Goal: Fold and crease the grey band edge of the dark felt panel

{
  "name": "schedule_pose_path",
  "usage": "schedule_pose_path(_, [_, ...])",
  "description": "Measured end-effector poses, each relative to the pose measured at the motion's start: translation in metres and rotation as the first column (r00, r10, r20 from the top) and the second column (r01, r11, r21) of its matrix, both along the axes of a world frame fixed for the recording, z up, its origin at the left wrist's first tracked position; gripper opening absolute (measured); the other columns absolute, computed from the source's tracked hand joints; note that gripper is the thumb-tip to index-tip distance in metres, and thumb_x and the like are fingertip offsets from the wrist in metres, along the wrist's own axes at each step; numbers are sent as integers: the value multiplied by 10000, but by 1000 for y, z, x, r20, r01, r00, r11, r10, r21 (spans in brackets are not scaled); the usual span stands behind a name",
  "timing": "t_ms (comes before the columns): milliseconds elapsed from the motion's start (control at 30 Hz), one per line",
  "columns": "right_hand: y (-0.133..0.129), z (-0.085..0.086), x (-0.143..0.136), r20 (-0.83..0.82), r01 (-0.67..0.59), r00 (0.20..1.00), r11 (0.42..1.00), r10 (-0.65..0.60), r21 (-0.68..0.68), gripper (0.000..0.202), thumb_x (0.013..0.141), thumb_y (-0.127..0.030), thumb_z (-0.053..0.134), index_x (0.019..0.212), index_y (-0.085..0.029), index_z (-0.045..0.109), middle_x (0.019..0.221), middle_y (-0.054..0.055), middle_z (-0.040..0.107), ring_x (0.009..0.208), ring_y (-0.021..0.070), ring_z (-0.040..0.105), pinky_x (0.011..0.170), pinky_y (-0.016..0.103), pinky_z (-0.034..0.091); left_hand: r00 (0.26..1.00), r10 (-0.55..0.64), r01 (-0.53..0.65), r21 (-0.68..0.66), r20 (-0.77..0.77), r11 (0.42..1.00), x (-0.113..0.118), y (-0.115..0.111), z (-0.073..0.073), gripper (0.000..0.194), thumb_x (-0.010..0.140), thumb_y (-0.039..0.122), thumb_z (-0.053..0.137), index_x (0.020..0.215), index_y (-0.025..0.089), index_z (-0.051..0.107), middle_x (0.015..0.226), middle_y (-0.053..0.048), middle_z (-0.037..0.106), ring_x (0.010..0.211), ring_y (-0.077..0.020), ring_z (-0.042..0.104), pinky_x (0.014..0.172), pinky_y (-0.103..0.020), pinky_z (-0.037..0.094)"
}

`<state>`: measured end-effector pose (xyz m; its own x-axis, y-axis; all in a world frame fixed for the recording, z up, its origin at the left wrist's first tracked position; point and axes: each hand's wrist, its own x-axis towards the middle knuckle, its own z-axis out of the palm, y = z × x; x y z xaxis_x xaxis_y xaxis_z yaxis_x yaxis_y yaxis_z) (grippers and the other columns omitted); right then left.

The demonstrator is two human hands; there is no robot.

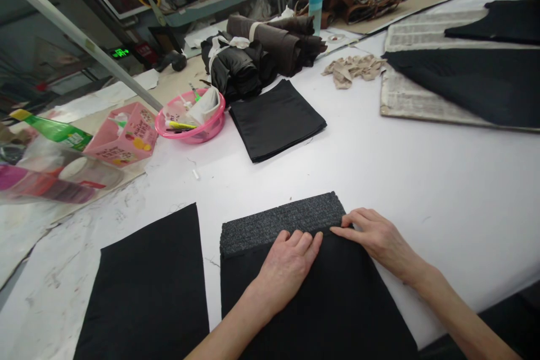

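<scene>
A black fabric panel (324, 304) lies on the white table in front of me, its top edge over a dark grey textured strip (278, 225). My left hand (287, 267) presses on the panel near that edge, fingers bent and close together. At the right end of the edge, my right hand (375, 236) pinches the fabric between thumb and fingers. A second black panel (147, 292) lies flat to the left. Farther back is a stack of black fabric pieces (276, 118).
Behind on the left are a pink basin (194, 132) with small tools, a pink box (126, 135) and a green bottle (63, 132). Dark rolled material (270, 42), beige scraps (354, 69) and a board (405, 95) with black pieces stand farther back. People are partly visible behind.
</scene>
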<state>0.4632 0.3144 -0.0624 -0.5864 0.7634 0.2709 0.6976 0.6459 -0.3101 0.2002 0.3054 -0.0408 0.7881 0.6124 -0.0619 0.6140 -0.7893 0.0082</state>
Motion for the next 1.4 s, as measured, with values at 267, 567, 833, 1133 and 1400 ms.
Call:
schedule_pose_path(267, [1, 6, -1, 11, -19, 1000, 1000, 18, 24, 294, 1001, -155, 475, 1214, -292, 622, 1020, 53, 581, 930, 180, 542, 837, 345, 449, 1000, 3, -3, 8, 12, 1000, 10, 2, 0, 452, 988, 157, 385, 1437, 144, 332, 1058, -82, 542, 955, -199, 504, 806, -347, 419])
schedule_pose_path(567, [0, 7, 3, 10, -23, 1000, 1000, 23, -11, 294, 1015, -150, 428, 1196, -278, 621, 1015, 57, 561, 924, 183, 521, 823, 348, 441, 999, 25, -26, 35, 22, 999, 26, -2, 0, 501, 955, 150, 443, 1440, 117, 325, 983, -56, 515, 882, -201, 496, 737, -356, 433])
schedule_pose_path(833, [-1, 6, 13, -64, -4, 998, 998, -1, -70, 281, 1017, -145, 418, 1193, -260, 606, 1024, 64, 550, 941, 187, 514, 824, 351, 447, 997, 16, -19, 30, 75, 999, 34, 0, -2, 472, 958, 137, 438, 1420, 96, 350, 1036, -66, 522, 926, -207, 489, 785, -364, 426])
schedule_pose_path(1133, [-4, 2, 19, -110, 24, 993, 995, -35, -95, 268, 1026, -182, 416, 1200, -250, 608, 1043, 69, 559, 960, 194, 523, 818, 355, 468, 996, 27, -30, 31, 86, 999, 38, 0, -1, 486, 961, 157, 434, 1435, 127, 334, 1026, -66, 530, 917, -208, 494, 761, -361, 418])
schedule_pose_path(1400, [-9, 7, 24, -197, 134, 969, 987, -149, -84, 252, 1004, -199, 489, 1222, -261, 599, 1048, 48, 589, 956, 183, 567, 819, 314, 488, 993, 36, -39, 26, 110, 999, 37, -1, -3, 484, 965, 142, 408, 1442, 128, 329, 1041, -74, 537, 940, -210, 497, 797, -365, 419])
